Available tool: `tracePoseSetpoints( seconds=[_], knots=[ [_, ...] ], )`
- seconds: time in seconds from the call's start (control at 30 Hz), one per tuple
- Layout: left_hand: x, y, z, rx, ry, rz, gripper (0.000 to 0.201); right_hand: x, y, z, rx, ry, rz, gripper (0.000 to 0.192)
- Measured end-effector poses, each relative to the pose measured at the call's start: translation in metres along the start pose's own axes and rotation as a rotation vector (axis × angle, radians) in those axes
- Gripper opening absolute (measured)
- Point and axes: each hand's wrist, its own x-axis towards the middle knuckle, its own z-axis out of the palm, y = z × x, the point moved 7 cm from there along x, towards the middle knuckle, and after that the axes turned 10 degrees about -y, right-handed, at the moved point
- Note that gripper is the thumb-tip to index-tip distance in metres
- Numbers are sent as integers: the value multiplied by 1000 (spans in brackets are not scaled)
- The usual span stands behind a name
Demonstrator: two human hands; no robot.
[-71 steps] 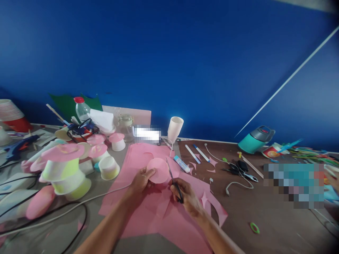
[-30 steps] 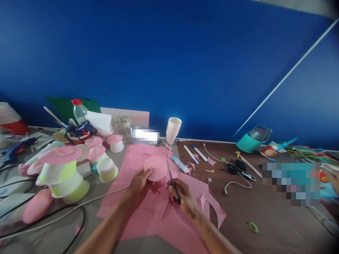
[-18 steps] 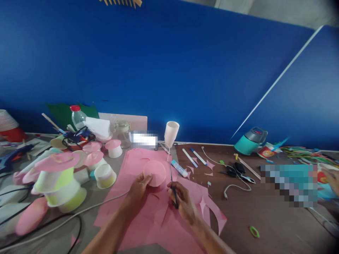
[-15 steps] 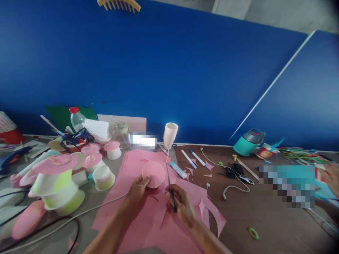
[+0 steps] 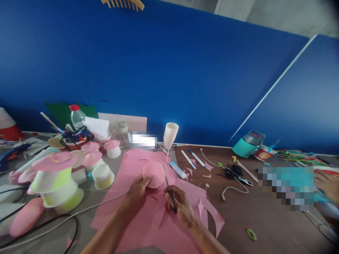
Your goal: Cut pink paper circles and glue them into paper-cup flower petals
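Observation:
My left hand (image 5: 138, 188) pinches a round pink paper disc (image 5: 154, 174) and holds it up over the large pink paper sheets (image 5: 137, 215). In my right hand (image 5: 180, 205) is a pair of black-handled scissors (image 5: 168, 185), blades pointing up along the disc's right edge. Pink offcuts (image 5: 205, 206) lie on the table to the right of that hand.
At left stand paper cups with pink caps (image 5: 57, 169), a glass jar (image 5: 122, 134), a bottle (image 5: 76, 117) and cables (image 5: 53, 220). A white cup (image 5: 171, 134), glue stick (image 5: 178, 169), pens (image 5: 193, 158), second scissors (image 5: 237, 175), teal jug (image 5: 250, 143). Another person's hand (image 5: 327, 184) at right edge.
The view has tilted upward, showing more wall. My hands keep the disc and scissors; the scissors have worked along the disc's right edge. The other person's hand came further into view at right.

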Motion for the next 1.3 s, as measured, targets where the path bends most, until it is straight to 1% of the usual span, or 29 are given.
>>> tracePoseSetpoints(
  seconds=[0.2, 0.5, 0.7, 0.83, 0.93, 1.03, 1.17, 1.23, 1.3],
  knots=[
    [0, -2, -1, 7, 6, -10, 36, 1, 0, -1, 0, 3, -6, 34],
    [-2, 2, 4, -18, 20, -4, 38, 2, 3, -1, 4, -1, -25, 40],
    [1, -2, -3, -26, 16, 0, 35, 4, 5, 0, -1, 3, -8, 46],
    [4, -5, -8, -20, 0, -1, 35, 4, 5, -1, 3, 8, -12, 42],
    [4, -6, -8, -29, -2, -1, 33, 4, 4, -3, 21, 28, -25, 39],
    [-1, -1, -1, -44, -15, 12, 29, 6, 4, -6, 38, 59, -49, 37],
    [-11, 10, 13, -129, -52, 2, 24, 5, 1, -15, 96, 157, -105, 45],
    [-14, 12, 19, -172, -77, -34, 23, 3, -2, -19, 93, 188, -131, 48],
    [-15, 12, 21, -206, -71, -81, 25, 2, -4, -21, 81, 205, -157, 51]
  ],
)
